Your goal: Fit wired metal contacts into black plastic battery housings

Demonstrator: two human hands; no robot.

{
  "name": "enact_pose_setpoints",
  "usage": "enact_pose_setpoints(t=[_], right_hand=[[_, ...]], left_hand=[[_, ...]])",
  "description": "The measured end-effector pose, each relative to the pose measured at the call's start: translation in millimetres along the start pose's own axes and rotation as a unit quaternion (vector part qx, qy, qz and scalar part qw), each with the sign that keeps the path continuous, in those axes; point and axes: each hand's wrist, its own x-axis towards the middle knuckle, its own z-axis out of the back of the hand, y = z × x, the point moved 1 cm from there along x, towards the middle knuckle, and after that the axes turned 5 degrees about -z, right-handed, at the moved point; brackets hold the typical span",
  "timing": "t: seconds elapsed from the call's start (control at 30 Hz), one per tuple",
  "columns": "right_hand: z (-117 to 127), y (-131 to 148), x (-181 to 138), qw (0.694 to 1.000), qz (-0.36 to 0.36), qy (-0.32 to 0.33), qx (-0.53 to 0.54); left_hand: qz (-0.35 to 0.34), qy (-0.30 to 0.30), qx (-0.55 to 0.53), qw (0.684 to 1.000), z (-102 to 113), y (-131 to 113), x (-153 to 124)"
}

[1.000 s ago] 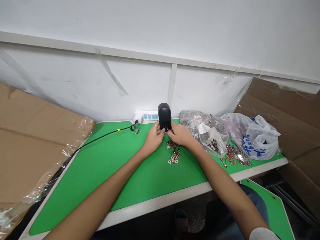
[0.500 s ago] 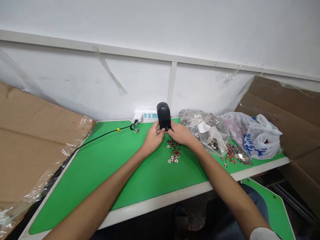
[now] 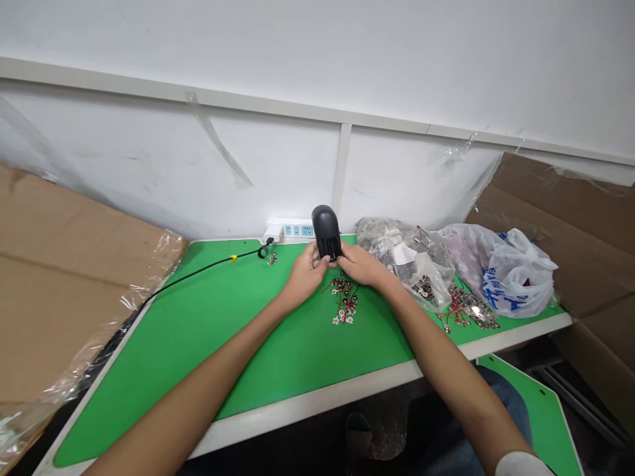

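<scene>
Between my two hands, a black rounded plastic housing (image 3: 325, 225) is held upright above the table, with an open slotted compartment at its lower end. My left hand (image 3: 306, 271) grips its lower left side, the thumb at the bottom edge. On the lower right side, my right hand (image 3: 358, 262) closes round it with fingertips at the compartment. Just below the hands lies a small pile of metal contact pieces with red wires (image 3: 344, 301) on the green tabletop (image 3: 278, 357). Any small part under my fingertips is hidden.
A white power strip (image 3: 297, 228) with a plugged-in adapter and black cable (image 3: 203, 268) sits against the wall. At right are a clear bag of metal parts (image 3: 397, 248), more wired contacts (image 3: 471, 309) and a white plastic bag (image 3: 518, 274). Cardboard (image 3: 74, 277) stands at left.
The black housing has tilted slightly, so more of its slotted compartment shows. My right fingers have shifted a little at its lower edge; both hands keep their hold.
</scene>
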Motion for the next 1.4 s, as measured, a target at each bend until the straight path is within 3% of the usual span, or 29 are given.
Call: enact_pose_setpoints(t=[0.83,1.07,1.2,1.4], right_hand=[[-9.5,-10.8,5.5,0.997,0.046,-0.008,0.069],[0.3,-8.6,4.7,0.998,0.009,0.025,0.064],[7.6,-11.3,1.1,0.992,-0.021,0.088,0.091],[6.5,-9.2,0.9,0.984,0.057,0.151,0.081]], left_hand=[[0.037,-0.015,-0.012,0.999,8.6,3.6,4.9],[0.038,-0.053,0.005,0.998,9.6,3.1,6.6],[0.034,-0.09,0.015,0.995,12.4,3.5,6.8],[0.032,-0.118,0.016,0.992,13.3,0.0,4.6]])
